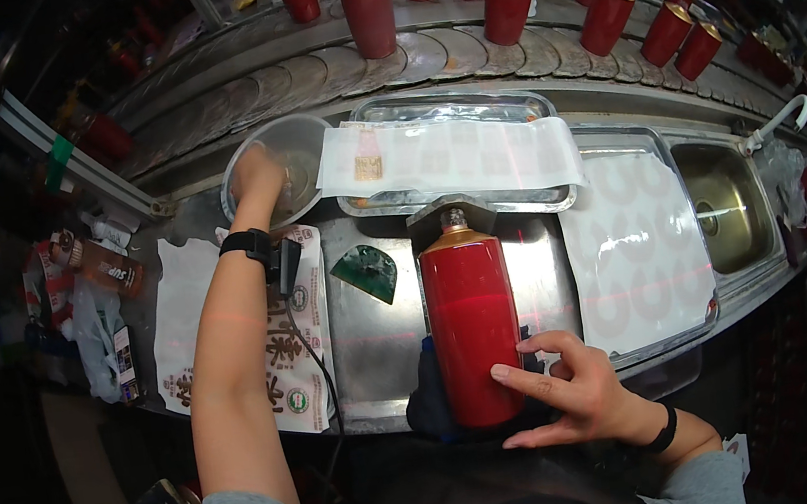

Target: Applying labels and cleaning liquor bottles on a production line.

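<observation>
A glossy red bottle [473, 324] with a gold shoulder lies on its side in front of me, its neck pointing away into a dark metal holder [421, 228]. A dark cloth [425, 390] is under its base. My right hand [577, 389] is beside the base, fingers spread, a fingertip against the bottle's right side. My left hand [257, 174] reaches down into a translucent plastic tub [310, 143]; its fingers are hard to make out there. A dark green scraper [368, 272] lies on the metal worktop left of the bottle.
Beyond the tub, a slatted conveyor [302, 83] carries several upright red bottles [368, 14]. White backing sheets with decals [452, 157] lie across a metal tray [358, 207]; another sheet [634, 244] is on the right tray. A sink [721, 213] stands far right, printed paper [191, 308] left.
</observation>
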Available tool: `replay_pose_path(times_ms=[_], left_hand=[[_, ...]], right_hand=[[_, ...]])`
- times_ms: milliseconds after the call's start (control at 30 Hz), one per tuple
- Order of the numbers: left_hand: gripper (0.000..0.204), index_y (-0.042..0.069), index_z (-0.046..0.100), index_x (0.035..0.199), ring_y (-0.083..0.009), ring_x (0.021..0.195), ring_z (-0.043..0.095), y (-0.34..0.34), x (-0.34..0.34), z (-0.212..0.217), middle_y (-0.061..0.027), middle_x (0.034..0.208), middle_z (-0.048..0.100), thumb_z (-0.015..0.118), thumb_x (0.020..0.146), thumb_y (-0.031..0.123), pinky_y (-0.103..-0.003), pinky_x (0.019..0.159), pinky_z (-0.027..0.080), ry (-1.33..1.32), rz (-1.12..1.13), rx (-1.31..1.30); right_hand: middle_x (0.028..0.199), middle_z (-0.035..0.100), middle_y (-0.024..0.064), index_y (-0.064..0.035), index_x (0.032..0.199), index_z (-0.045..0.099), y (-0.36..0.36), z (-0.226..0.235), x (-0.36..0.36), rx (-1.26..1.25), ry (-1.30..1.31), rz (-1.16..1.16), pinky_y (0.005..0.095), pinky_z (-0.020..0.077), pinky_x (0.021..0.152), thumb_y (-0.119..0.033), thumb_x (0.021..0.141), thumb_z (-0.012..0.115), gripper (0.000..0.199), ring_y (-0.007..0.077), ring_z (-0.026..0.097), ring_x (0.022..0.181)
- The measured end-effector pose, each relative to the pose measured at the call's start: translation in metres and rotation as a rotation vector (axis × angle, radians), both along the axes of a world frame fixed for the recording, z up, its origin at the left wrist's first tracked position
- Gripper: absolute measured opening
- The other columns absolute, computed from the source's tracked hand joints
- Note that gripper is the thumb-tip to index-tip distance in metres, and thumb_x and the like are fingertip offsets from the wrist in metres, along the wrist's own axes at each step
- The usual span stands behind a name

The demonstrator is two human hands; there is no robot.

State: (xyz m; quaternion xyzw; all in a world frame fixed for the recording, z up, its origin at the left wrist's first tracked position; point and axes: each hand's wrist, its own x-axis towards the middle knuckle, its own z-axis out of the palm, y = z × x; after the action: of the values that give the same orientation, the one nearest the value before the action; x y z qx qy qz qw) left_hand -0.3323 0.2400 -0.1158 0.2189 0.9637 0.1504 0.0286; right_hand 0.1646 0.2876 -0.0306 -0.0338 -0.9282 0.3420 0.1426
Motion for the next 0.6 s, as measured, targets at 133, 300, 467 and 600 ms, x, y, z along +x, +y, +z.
replay_pose_path(times_ms=[133, 300, 467, 600], left_hand=[[0.038, 0.011, 0.07, 0.113, -0.0359, 0.114, 0.065, -0.011, -0.004, 0.001, -0.0189, 0.115, 0.07, 0.074, 0.076, 0.016, -0.044, 0.092, 0.051, -0.011, -0.087, -0.054], [0.038, 0.011, 0.069, 0.118, -0.0271, 0.083, 0.07, -0.022, 0.055, 0.053, -0.013, 0.095, 0.072, 0.072, 0.08, 0.015, -0.035, 0.082, 0.054, -0.026, -0.21, 0.449], [0.043, 0.001, 0.063, 0.125, -0.0092, 0.08, 0.064, -0.069, 0.181, 0.1, -0.003, 0.088, 0.068, 0.07, 0.082, -0.002, -0.024, 0.078, 0.05, -0.255, -0.531, 0.791], [0.044, 0.003, 0.066, 0.122, -0.0087, 0.088, 0.065, -0.1, 0.252, 0.135, -0.0037, 0.09, 0.071, 0.075, 0.08, -0.002, -0.026, 0.089, 0.048, -0.421, -0.57, 0.767]], right_hand=[[0.12, 0.057, 0.016, -0.018, 0.138, 0.061, -0.009, -0.007, 0.002, 0.016, -0.04, -0.037, 0.0285, 0.0494, 0.053, -0.032, 0.069, 0.088, 0.075, 0.0195, 0.06, 0.074], [0.122, 0.055, 0.0175, -0.0178, 0.131, 0.067, -0.011, -0.019, -0.001, 0.091, 0.128, -0.061, 0.0253, 0.0457, 0.048, -0.011, 0.059, 0.083, 0.074, 0.0141, 0.054, 0.062], [0.122, 0.055, 0.0182, -0.0174, 0.139, 0.06, -0.012, -0.012, 0.002, 0.072, 0.072, -0.042, 0.0347, 0.0555, 0.064, -0.015, 0.06, 0.082, 0.082, 0.0281, 0.066, 0.091], [0.121, 0.055, 0.0174, -0.0171, 0.138, 0.06, -0.014, -0.008, 0.0, 0.086, 0.071, -0.048, 0.0352, 0.0556, 0.064, -0.016, 0.061, 0.081, 0.08, 0.0282, 0.065, 0.09]])
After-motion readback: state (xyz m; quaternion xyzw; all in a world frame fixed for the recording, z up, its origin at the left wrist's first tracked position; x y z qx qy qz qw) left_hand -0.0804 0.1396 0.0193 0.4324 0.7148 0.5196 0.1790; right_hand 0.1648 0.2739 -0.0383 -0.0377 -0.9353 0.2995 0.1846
